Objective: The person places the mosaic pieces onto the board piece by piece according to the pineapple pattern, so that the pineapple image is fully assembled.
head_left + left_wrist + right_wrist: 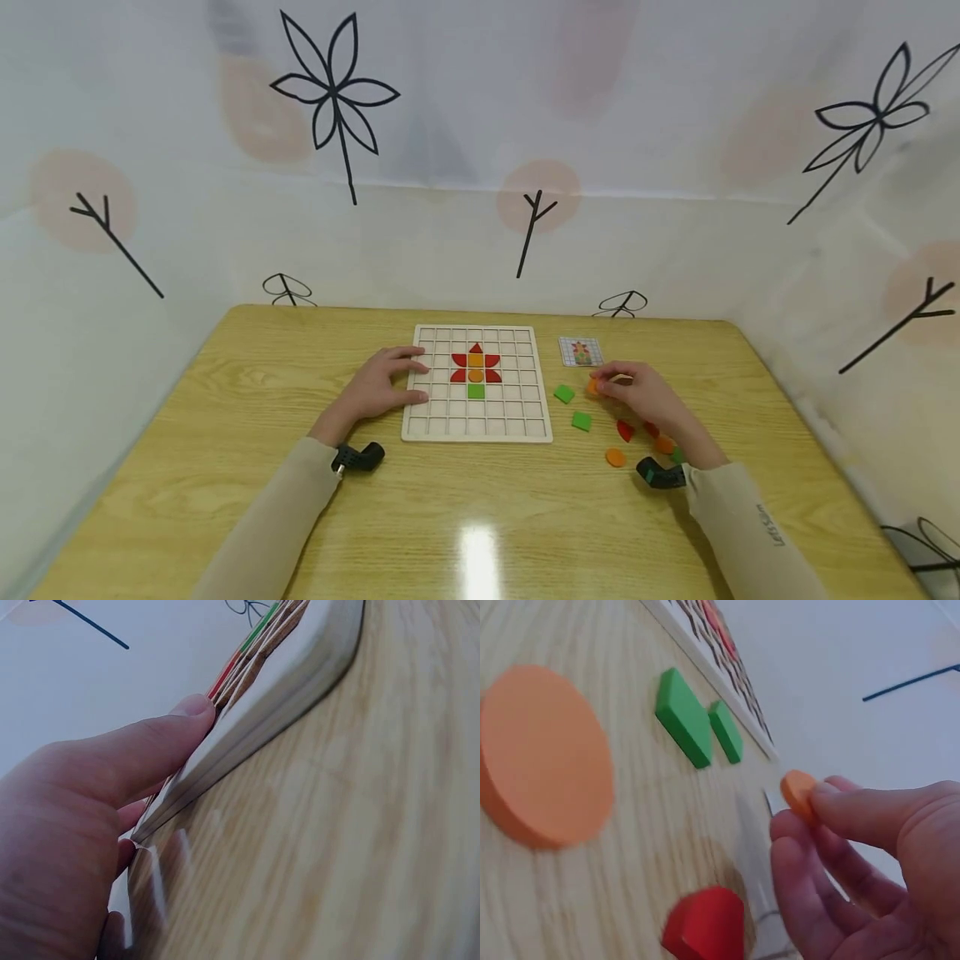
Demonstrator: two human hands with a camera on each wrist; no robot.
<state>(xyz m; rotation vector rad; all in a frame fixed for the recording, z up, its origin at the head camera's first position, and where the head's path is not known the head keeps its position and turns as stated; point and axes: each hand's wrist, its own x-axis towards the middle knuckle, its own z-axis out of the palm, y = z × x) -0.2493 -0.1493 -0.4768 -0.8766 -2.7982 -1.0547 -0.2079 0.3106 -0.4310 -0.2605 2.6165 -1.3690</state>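
Note:
A white grid board [442,415] lies on the table, with a flower pattern of red, orange and green pieces in its middle columns. My left hand [378,383] rests at the board's left edge, its fingers spread over the rim and the thumb [169,735] touching the frame. My right hand [637,392] pinches a small orange disc [798,793] between thumb and fingertips, to the right of the board. Two green squares [564,393] lie between that hand and the board. Below the hand are a red piece [705,922] and another orange disc [547,757].
A small picture card [581,352] with a similar flower on a grid lies behind the right hand. More red, orange [664,444] and green pieces lie beside the right wrist. A patterned cloth [450,250] hangs around the wooden table [390,525].

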